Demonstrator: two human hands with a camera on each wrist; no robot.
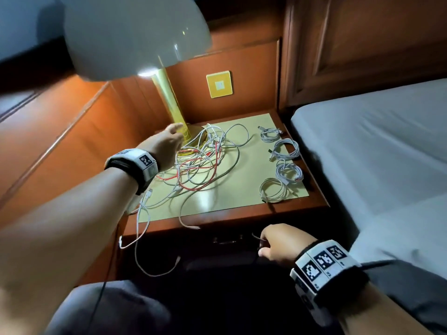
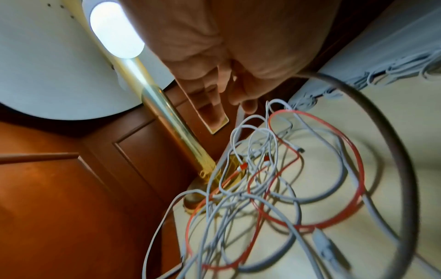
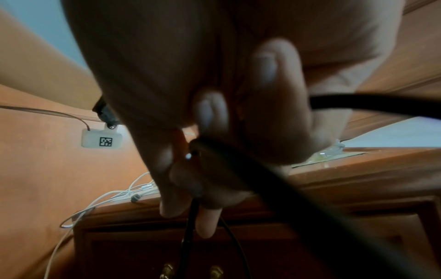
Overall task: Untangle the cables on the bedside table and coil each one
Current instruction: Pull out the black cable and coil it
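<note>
A tangle of white cables (image 1: 203, 160) with one red cable (image 1: 212, 165) lies on the bedside table's pale mat (image 1: 229, 199), against the lamp base. My left hand (image 1: 175, 132) reaches over the tangle's far left side. In the left wrist view its fingers (image 2: 241, 94) hang relaxed just above the topmost white loops (image 2: 260, 143) and the red cable (image 2: 358, 169), gripping nothing I can see. My right hand (image 1: 271, 245) is low in front of the table. Its fingers (image 3: 210, 117) curl round a black cable (image 3: 238, 169).
Several coiled white cables (image 1: 285, 153) lie in a row along the mat's right side. The brass lamp (image 1: 169, 97) with a white shade (image 1: 135, 32) stands at the back left. White cable ends (image 1: 142, 228) hang over the front left edge. The bed (image 1: 375, 141) is at the right.
</note>
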